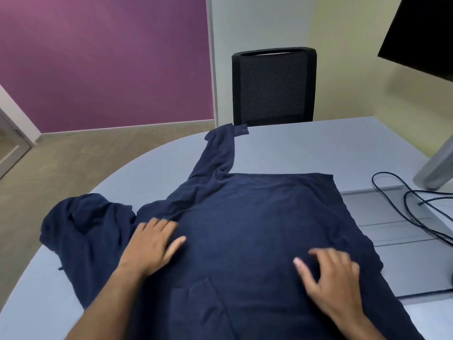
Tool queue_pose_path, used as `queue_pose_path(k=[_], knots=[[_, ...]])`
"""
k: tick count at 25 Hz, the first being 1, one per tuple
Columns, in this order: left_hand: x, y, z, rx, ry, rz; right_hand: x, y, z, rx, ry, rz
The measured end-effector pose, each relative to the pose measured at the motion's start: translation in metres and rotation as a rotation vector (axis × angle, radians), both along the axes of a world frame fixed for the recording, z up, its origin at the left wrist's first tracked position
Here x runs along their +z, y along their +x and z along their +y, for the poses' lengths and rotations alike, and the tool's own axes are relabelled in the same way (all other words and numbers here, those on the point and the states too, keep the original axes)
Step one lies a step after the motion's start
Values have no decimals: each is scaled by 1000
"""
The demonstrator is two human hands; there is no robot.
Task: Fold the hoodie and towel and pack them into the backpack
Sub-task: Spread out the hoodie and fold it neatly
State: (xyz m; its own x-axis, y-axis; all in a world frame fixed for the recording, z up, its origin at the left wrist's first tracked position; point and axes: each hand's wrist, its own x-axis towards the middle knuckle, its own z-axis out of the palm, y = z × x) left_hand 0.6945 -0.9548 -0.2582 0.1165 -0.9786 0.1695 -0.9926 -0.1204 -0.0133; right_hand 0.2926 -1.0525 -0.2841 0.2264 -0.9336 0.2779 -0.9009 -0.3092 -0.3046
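A navy blue hoodie point(257, 217) lies spread flat on the light blue table point(306, 148), its hood bunched at the left edge and one sleeve stretched away toward the chair. My left hand point(152, 244) rests flat on the hoodie near the hood, fingers straight. Lower on the hoodie's body, my right hand point(331, 278) presses with its fingers spread. Neither a towel nor a backpack is in view.
A black mesh office chair point(273, 87) stands behind the table. At the right are black cables point(411, 207), a grey floor-box cover set in the tabletop point(392, 231) and a monitor point(421, 33) on a grey stand point(438, 165). The table's curved edge runs along the left.
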Motion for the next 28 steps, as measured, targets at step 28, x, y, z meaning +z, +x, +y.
queue_pose_path(k=[28], knots=[[-69, 60, -165, -26, 263, 162, -38, 54, -211, -69, 352, 412]])
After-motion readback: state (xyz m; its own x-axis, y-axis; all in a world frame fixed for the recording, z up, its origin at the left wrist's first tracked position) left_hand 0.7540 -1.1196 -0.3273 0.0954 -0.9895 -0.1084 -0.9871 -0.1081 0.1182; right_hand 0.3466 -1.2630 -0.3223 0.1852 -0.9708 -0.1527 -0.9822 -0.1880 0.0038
